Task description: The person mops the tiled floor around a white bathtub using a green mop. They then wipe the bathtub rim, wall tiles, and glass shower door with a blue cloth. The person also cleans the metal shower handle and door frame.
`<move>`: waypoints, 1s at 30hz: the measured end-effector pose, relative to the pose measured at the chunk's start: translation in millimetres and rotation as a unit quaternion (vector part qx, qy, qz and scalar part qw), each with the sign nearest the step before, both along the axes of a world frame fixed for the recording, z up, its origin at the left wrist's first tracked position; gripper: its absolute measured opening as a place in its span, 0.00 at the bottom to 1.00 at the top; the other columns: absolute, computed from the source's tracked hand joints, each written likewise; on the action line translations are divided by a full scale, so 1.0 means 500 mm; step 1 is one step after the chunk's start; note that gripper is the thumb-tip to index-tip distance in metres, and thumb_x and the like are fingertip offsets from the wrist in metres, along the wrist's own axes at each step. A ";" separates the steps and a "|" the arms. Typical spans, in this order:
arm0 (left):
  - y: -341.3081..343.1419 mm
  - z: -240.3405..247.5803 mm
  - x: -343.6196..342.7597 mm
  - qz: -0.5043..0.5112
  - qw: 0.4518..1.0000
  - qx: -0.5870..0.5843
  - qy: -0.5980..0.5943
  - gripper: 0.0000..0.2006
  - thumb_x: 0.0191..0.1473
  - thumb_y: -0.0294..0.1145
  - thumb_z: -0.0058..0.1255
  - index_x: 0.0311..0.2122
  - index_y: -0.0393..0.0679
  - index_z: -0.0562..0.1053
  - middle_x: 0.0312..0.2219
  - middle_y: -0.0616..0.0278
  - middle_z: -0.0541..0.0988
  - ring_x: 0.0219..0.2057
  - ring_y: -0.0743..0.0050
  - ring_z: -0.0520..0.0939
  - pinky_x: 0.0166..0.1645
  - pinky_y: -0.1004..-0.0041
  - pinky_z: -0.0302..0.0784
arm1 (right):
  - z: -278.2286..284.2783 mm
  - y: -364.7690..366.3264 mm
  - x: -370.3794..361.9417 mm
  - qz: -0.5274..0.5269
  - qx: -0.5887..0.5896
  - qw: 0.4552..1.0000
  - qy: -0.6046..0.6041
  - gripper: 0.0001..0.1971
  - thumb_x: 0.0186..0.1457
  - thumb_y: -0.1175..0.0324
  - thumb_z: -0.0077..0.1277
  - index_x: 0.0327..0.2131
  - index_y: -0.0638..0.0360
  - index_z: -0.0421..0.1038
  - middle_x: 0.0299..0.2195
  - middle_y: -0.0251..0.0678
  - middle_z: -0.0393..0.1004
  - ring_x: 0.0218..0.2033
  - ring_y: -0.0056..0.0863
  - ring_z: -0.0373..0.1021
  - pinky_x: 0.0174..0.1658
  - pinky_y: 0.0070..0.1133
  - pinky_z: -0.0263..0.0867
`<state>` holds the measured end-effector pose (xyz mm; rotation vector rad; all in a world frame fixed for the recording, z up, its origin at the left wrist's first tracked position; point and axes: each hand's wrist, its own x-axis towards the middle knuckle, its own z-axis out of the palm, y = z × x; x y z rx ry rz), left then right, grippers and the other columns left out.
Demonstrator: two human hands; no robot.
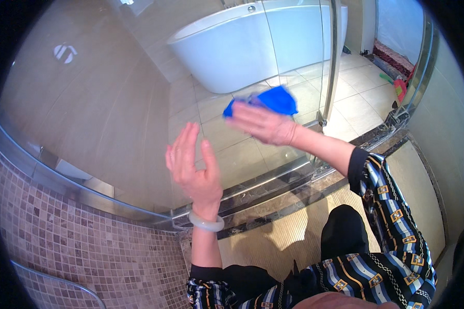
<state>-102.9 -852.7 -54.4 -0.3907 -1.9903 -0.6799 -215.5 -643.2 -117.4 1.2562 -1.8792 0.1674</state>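
Note:
A bright blue cloth (278,100) lies under my right hand (260,123), which is flat against a clear glass shower panel (242,154) and slightly blurred. The cloth sticks out beyond the fingers on both sides. My left hand (193,165) is lifted in front of the same glass, left of the cloth and nearer to me. Its fingers are stretched with the thumb apart, and nothing is in it. A pale bangle (206,222) circles the left wrist. Whether the left fingertips touch the glass, I cannot tell.
Behind the glass stands a white bathtub (242,49) on a tiled floor. A metal-edged upright (331,67) bounds the panel to the right. Small mosaic tiles (87,242) cover the lower left, with a curved metal bar (62,280). Red and green items (400,88) are at far right.

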 end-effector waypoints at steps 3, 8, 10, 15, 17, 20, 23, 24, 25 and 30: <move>0.002 -0.059 -0.014 0.004 0.999 0.045 -0.023 0.14 0.54 0.26 0.50 0.48 0.39 0.74 0.47 0.53 0.76 0.49 0.59 0.76 0.54 0.64 0.68 | -0.044 -0.053 0.017 0.042 0.219 0.973 0.052 0.32 0.49 0.75 0.46 0.61 0.51 0.56 0.63 0.40 0.51 0.65 0.33 0.50 0.65 0.33 0.51; 0.049 -0.171 -0.014 -0.077 0.972 0.148 -0.164 0.20 0.53 0.29 0.53 0.52 0.39 0.70 0.46 0.49 0.75 0.46 0.62 0.77 0.49 0.67 0.71 | -0.013 0.068 -0.001 -0.138 -0.006 0.985 0.105 0.31 0.50 0.58 0.54 0.59 0.39 0.59 0.61 0.40 0.54 0.65 0.36 0.48 0.62 0.51 0.40; 0.064 -0.196 0.000 -0.099 0.948 0.171 -0.248 0.22 0.54 0.31 0.53 0.54 0.39 0.67 0.47 0.49 0.73 0.45 0.63 0.78 0.47 0.68 0.72 | 0.004 0.087 -0.005 -0.225 -0.126 0.958 0.125 0.34 0.48 0.53 0.56 0.60 0.42 0.58 0.60 0.42 0.53 0.64 0.42 0.47 0.60 0.55 0.36; 0.136 -0.264 -0.041 -0.249 0.804 0.359 -0.402 0.23 0.61 0.38 0.44 0.59 0.41 0.62 0.55 0.56 0.67 0.48 0.68 0.75 0.49 0.68 0.71 | -0.137 -0.011 0.041 -0.238 -0.186 0.952 -0.050 0.34 0.52 0.49 0.48 0.62 0.47 0.55 0.61 0.50 0.46 0.64 0.54 0.42 0.61 0.57 0.29; 0.148 -0.319 -0.057 -0.383 0.601 0.604 -0.357 0.22 0.62 0.41 0.41 0.58 0.41 0.61 0.54 0.58 0.67 0.51 0.68 0.72 0.54 0.70 0.67 | -0.175 -0.060 0.089 -0.207 -0.114 0.961 -0.143 0.33 0.53 0.51 0.46 0.62 0.47 0.55 0.57 0.48 0.55 0.63 0.53 0.46 0.61 0.57 0.31; 0.145 -0.312 -0.046 -0.422 0.450 0.725 -0.306 0.20 0.64 0.40 0.40 0.57 0.42 0.60 0.52 0.60 0.67 0.54 0.71 0.68 0.59 0.71 0.61 | -0.185 -0.078 0.123 -0.143 -0.039 0.969 -0.197 0.33 0.51 0.56 0.49 0.61 0.45 0.57 0.58 0.41 0.58 0.63 0.41 0.51 0.62 0.50 0.38; 0.141 -0.310 -0.044 -0.358 0.552 0.691 -0.299 0.18 0.62 0.33 0.44 0.55 0.41 0.61 0.50 0.58 0.68 0.51 0.73 0.70 0.56 0.69 0.65 | -0.145 -0.021 0.098 -0.147 -0.007 0.982 -0.116 0.32 0.49 0.55 0.52 0.59 0.44 0.60 0.57 0.38 0.61 0.63 0.35 0.53 0.61 0.48 0.42; 0.149 -0.279 -0.044 -0.363 0.608 0.648 -0.282 0.19 0.60 0.30 0.45 0.55 0.40 0.61 0.50 0.58 0.68 0.51 0.72 0.70 0.56 0.70 0.65 | -0.131 0.001 0.076 -0.155 -0.010 0.984 -0.084 0.32 0.49 0.54 0.52 0.59 0.44 0.60 0.56 0.38 0.62 0.63 0.34 0.53 0.61 0.47 0.42; 0.155 -0.248 -0.042 -0.364 0.662 0.600 -0.265 0.20 0.59 0.27 0.47 0.55 0.39 0.61 0.50 0.57 0.68 0.52 0.72 0.70 0.56 0.71 0.65 | -0.099 0.009 0.065 -0.175 -0.064 0.982 -0.040 0.32 0.48 0.53 0.53 0.59 0.44 0.61 0.55 0.37 0.63 0.62 0.34 0.54 0.61 0.47 0.41; 0.159 -0.264 -0.038 -0.286 0.744 0.557 -0.233 0.22 0.52 0.22 0.53 0.52 0.39 0.61 0.43 0.58 0.70 0.44 0.74 0.72 0.50 0.73 0.68 | -0.185 -0.043 0.052 -0.209 -0.151 0.963 -0.074 0.34 0.48 0.49 0.51 0.59 0.46 0.61 0.56 0.40 0.61 0.62 0.38 0.52 0.60 0.50 0.39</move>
